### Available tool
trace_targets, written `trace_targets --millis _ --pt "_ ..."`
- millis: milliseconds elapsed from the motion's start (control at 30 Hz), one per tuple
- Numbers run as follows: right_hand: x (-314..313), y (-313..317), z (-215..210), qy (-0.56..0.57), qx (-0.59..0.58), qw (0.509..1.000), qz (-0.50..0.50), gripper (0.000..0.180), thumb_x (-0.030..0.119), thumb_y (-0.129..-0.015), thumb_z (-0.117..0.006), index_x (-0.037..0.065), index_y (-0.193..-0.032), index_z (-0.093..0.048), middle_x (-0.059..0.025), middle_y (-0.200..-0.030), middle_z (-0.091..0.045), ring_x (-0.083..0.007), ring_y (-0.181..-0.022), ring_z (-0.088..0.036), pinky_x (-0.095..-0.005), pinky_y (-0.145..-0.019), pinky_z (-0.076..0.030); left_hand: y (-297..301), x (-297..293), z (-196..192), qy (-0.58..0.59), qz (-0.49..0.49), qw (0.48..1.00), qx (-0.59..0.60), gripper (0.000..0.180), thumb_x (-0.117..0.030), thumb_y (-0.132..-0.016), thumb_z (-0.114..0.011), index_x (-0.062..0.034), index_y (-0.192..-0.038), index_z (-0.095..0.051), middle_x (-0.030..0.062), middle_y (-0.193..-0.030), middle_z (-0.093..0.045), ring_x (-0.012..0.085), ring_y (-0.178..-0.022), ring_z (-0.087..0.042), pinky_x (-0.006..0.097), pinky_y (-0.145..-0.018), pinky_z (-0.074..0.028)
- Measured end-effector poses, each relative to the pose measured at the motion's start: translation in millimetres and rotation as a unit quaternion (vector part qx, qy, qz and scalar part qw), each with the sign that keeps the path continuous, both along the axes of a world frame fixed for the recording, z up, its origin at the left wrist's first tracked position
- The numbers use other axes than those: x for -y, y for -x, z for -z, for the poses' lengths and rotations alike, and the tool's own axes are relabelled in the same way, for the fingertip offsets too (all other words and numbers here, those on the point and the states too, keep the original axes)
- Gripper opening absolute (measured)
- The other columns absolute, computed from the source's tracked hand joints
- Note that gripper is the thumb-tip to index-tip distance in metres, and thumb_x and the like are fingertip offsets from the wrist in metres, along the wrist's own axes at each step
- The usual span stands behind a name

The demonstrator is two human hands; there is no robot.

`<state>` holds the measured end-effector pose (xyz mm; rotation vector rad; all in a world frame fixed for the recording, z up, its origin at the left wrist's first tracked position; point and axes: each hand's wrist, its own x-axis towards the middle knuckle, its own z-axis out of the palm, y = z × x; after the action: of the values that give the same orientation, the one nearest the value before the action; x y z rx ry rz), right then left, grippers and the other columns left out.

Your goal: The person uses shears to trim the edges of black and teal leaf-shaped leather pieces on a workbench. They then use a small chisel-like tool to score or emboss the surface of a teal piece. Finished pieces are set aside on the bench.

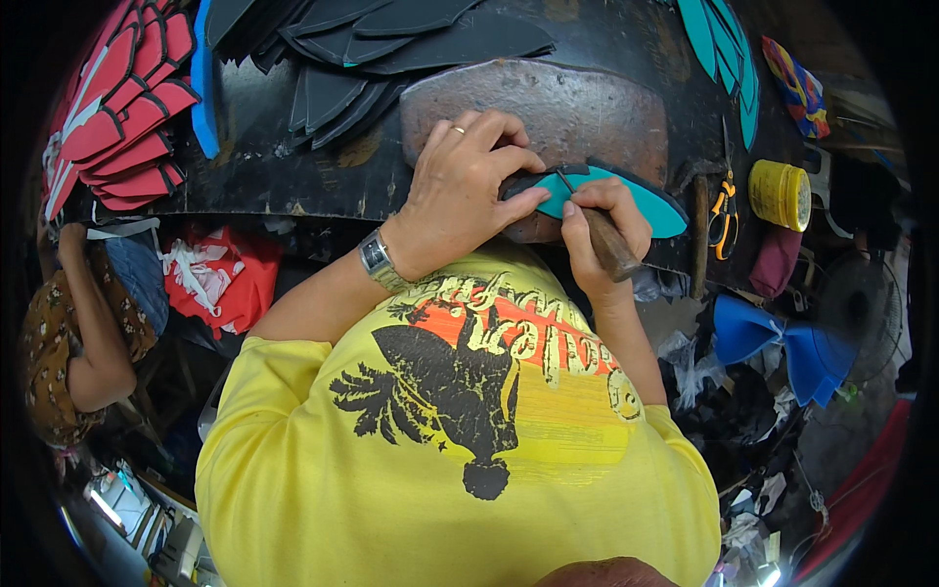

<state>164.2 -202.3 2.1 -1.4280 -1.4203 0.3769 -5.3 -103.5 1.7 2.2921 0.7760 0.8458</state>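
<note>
My left hand, with a ring and a metal watch, pinches a curved teal-and-black cut piece at its dark left end. In my right hand is a wooden-handled awl. Its thin metal shaft points up and left onto the piece, close to my left fingertips; whether the tip goes through cannot be seen. Beneath the piece lies a worn brown slab at the table's near edge. Part of the piece is hidden under my fingers.
Black cut pieces are heaped at the back. Red pieces lie left, teal ones back right. Orange-handled scissors, a wooden handle and a yellow tub stand right. Another person sits at left.
</note>
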Motion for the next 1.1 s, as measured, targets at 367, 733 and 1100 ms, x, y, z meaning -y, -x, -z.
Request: trace_targets --millis 367,733,1100 --pt "0.6 -3.5 -2.1 0.007 -0.022 0.999 -0.024 0.010 -0.004 -0.074 -0.066 0.000 -0.081 -0.059 -0.0096 -0.074 -0.061 -0.0185 -0.063 -0.059 -0.0292 -0.060 -0.047 -0.2 -0.4 1.5 -0.016 0.008 1.000 0.014 0.018 -0.020 -0.073 -0.082 -0.0142 -0.089 -0.076 -0.0029 -0.093 -0.066 0.0180 -0.093 -0.059 0.035 -0.081 -0.040" --pt "1.3 0.2 4.1 -0.014 -0.012 1.000 -0.006 0.011 -0.005 -0.076 -0.067 -0.001 -0.084 -0.061 -0.0088 -0.077 -0.062 -0.0167 -0.066 -0.059 -0.0277 -0.063 -0.047 0.1 -0.5 3.1 -0.020 0.012 1.000 0.019 0.018 -0.020 -0.073 -0.081 -0.0138 -0.089 -0.076 -0.0023 -0.092 -0.066 0.0178 -0.093 -0.059 0.035 -0.082 -0.039" --pt "1.9 -2.4 0.3 0.032 -0.082 0.996 0.006 0.011 -0.002 -0.080 -0.069 0.000 -0.087 -0.062 -0.0060 -0.078 -0.063 -0.0122 -0.069 -0.058 -0.0260 -0.065 -0.047 0.0 -0.8 3.8 -0.022 0.015 0.999 0.016 0.018 -0.022 -0.074 -0.081 -0.0144 -0.089 -0.075 -0.0023 -0.091 -0.066 0.0180 -0.092 -0.059 0.035 -0.082 -0.040"
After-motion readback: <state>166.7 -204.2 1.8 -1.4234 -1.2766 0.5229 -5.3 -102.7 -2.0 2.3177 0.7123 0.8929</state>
